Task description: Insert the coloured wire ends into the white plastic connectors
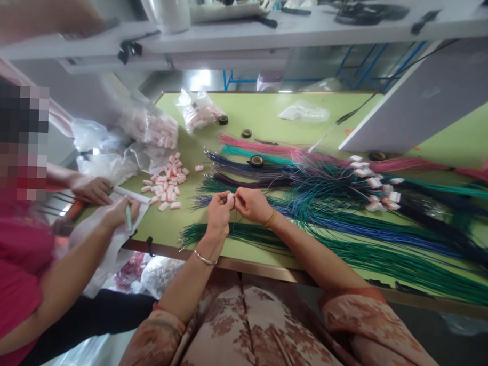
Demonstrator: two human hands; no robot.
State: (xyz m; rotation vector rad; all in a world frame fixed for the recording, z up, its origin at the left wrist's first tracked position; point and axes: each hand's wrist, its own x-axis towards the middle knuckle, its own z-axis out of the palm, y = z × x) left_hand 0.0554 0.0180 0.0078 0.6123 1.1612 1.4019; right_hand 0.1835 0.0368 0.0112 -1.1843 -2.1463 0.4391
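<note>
Over the bundles of wire, my left hand (pixel 218 213) pinches a small white connector housing (pixel 230 196) between thumb and fingertips. My right hand (pixel 253 204) meets it fingertip to fingertip, closed on what looks like a thin wire; a fine strand hangs below the hands. Green wires (pixel 338 245) and blue wires (pixel 279 206) run across the table beneath my forearms, their tips to the left. Loose white-and-orange connector housings (pixel 170 183) lie heaped left of my hands. To the right, several housings (pixel 374 182) sit in a cluster among the wires.
A co-worker at left writes with a pen (pixel 128 217) on a paper pad (pixel 141 197). Plastic bags of housings (pixel 198 111), tape rolls (pixel 256 161) and pink wires (pixel 261 145) lie farther back. A shelf (pixel 305 33) overhangs the green table (pixel 246 105); a grey panel (pixel 415 98) stands right.
</note>
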